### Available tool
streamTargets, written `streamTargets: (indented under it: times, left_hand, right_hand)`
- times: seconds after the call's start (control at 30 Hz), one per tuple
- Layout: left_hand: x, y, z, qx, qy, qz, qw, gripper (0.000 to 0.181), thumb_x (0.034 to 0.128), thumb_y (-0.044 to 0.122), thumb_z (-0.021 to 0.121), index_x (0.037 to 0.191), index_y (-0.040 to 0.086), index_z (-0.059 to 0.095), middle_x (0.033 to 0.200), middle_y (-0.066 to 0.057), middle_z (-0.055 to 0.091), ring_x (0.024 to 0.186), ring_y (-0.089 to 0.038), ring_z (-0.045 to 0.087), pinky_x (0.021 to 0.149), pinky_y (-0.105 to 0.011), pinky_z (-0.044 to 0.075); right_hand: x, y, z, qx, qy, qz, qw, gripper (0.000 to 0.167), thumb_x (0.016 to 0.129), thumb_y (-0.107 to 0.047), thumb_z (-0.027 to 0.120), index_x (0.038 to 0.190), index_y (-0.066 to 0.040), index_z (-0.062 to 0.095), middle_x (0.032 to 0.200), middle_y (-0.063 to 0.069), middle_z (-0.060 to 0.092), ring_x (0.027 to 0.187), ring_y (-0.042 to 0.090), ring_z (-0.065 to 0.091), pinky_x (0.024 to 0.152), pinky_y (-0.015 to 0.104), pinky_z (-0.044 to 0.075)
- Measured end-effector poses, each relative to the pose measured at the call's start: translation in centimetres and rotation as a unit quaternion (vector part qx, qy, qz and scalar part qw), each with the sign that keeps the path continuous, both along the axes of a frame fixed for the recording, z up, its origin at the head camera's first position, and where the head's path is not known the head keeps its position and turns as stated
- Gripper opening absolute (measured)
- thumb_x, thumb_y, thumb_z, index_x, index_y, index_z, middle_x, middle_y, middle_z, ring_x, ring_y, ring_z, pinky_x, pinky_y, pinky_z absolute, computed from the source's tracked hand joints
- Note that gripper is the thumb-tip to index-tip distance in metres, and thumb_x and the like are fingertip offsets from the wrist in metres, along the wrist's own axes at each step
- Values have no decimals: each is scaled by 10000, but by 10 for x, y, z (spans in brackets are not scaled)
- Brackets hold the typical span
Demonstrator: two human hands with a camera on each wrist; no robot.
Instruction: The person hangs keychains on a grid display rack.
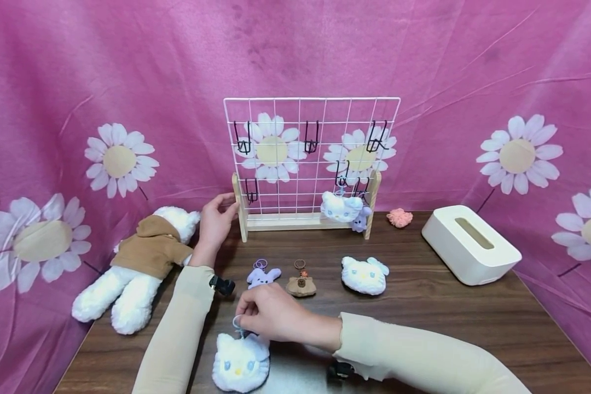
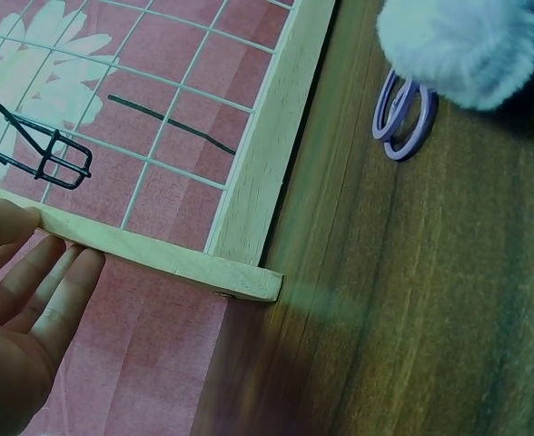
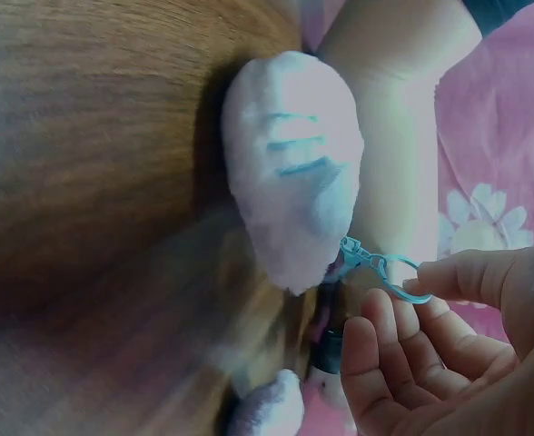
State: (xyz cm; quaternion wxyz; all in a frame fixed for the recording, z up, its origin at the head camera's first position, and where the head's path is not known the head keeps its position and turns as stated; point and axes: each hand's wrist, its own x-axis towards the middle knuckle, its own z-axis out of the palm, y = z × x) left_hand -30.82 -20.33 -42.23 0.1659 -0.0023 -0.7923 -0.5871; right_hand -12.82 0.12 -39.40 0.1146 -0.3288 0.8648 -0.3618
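Note:
My left hand (image 1: 216, 221) holds the left wooden post (image 1: 240, 208) of the white wire rack (image 1: 300, 99); in the left wrist view its thumb and fingers (image 2: 72, 291) lie on either side of the wood (image 2: 158, 254). My right hand (image 1: 276, 314) pinches the light blue ring (image 3: 403, 280) of a white cat-face plush (image 1: 240, 364) near the table's front edge. That plush (image 3: 290, 173) hangs from the ring, close to the tabletop. Whether it touches the table, I cannot tell.
Black hooks (image 1: 311, 138) sit on the rack; a white cat plush (image 1: 340, 207) and a purple one (image 1: 360, 220) hang at its right. On the table lie purple (image 1: 263, 278), brown (image 1: 300, 285) and white (image 1: 364, 276) plushes, a bear (image 1: 148, 246), a pink item (image 1: 400, 218) and a tissue box (image 1: 468, 246).

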Motion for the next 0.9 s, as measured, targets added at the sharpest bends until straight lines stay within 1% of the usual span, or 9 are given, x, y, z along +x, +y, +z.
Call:
streamTargets:
  times: [0.27, 0.43, 0.5, 0.57, 0.63, 0.7, 0.77, 0.83, 0.9]
  left_hand:
    - [1, 0, 1, 94, -76, -52, 9999, 359, 1112, 90, 692, 1453, -20, 700, 1392, -259, 758, 1145, -318, 749, 802, -105, 660]
    - [1, 0, 0, 38, -16, -71, 10000, 357, 1115, 97, 690, 1452, -21, 702, 1394, -259, 760, 1167, -353, 756, 808, -110, 661]
    - [0, 0, 0, -27, 1, -57, 10000, 355, 1114, 102, 694, 1449, -16, 706, 1390, -252, 765, 1173, -358, 760, 841, -167, 690]
    - [0, 0, 0, -64, 13, -47, 10000, 352, 1113, 103, 697, 1445, -14, 709, 1386, -247, 769, 1176, -358, 760, 901, -275, 720]
    - [0, 0, 0, -56, 24, -45, 10000, 349, 1110, 100, 702, 1439, -16, 711, 1382, -252, 768, 1176, -358, 756, 960, -396, 724]
    - [0, -1, 0, -37, 23, -67, 10000, 351, 1111, 98, 700, 1442, -20, 707, 1386, -261, 763, 1182, -359, 752, 993, -458, 713]
    - [1, -1, 1, -8, 21, -96, 10000, 355, 1112, 96, 698, 1445, -25, 702, 1394, -272, 755, 1189, -360, 751, 983, -422, 718]
    - [1, -1, 0, 3, 22, -113, 9999, 355, 1113, 95, 695, 1445, -28, 700, 1395, -276, 752, 1188, -352, 749, 929, -308, 723]
    - [1, -1, 0, -21, 42, -111, 9999, 350, 1115, 94, 690, 1443, -28, 702, 1392, -272, 756, 1172, -328, 752, 859, -187, 698]
  right_hand:
    - [-5, 2, 17, -176, 97, 257, 9995, 81, 976, -104, 833, 915, -157, 825, 790, -94, 779, 727, -123, 577, 711, 64, 541]
    - [-11, 3, 23, -154, 236, 321, 9991, 72, 980, -120, 827, 933, -172, 840, 782, -97, 766, 734, -112, 563, 749, 85, 515]
    - [-13, 4, 24, -153, 289, 338, 9989, 68, 980, -128, 831, 938, -180, 845, 779, -101, 750, 741, -101, 552, 741, 96, 505]
    - [-15, 4, 25, -182, 320, 348, 9987, 59, 981, -137, 835, 947, -183, 850, 793, -100, 744, 749, -88, 546, 731, 102, 495]
    - [-17, 5, 26, -230, 353, 359, 9985, 56, 983, -140, 834, 955, -185, 853, 812, -93, 746, 752, -76, 539, 684, 106, 497]
    - [-18, 5, 27, -254, 420, 360, 9981, 55, 988, -146, 830, 964, -190, 855, 825, -89, 763, 754, -71, 539, 683, 105, 492]
    - [-19, 5, 29, -271, 491, 362, 9978, 60, 989, -143, 827, 970, -193, 856, 840, -88, 777, 756, -62, 542, 682, 106, 488]
    - [-20, 5, 30, -275, 564, 390, 9973, 57, 991, -144, 824, 974, -189, 856, 847, -83, 783, 761, -49, 549, 687, 106, 489]
    - [-21, 6, 31, -267, 615, 420, 9969, 51, 992, -146, 826, 978, -186, 856, 858, -78, 785, 776, -26, 560, 694, 109, 490]
